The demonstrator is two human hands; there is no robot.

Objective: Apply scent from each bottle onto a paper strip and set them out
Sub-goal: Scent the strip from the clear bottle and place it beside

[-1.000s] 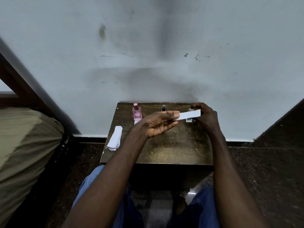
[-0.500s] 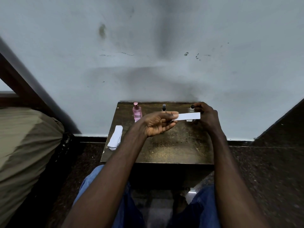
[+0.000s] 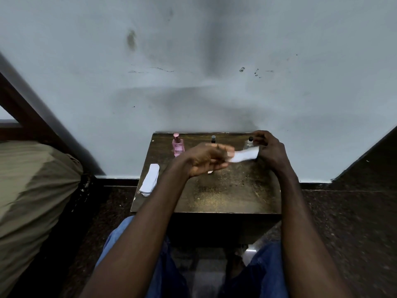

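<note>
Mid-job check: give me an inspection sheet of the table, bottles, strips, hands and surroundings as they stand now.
Surface: small dark table, worn top, against the wall.
Job's things: pink bottle, dark-capped bottle and clear bottle upright along the back; stack of paper strips at left edge; one paper strip, blurred.
Clutter: nothing seen.
Grippers: left hand pinches the strip; right hand at the clear bottle, grip unclear.
Cables: nothing seen.
Surroundings: grey wall, olive cloth left.

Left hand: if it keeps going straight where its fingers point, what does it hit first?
Probably the right hand: the left hand holds the paper strip pointing rightward at it. The strip's far end looks nearly there already; motion blur obscures depth.
</note>
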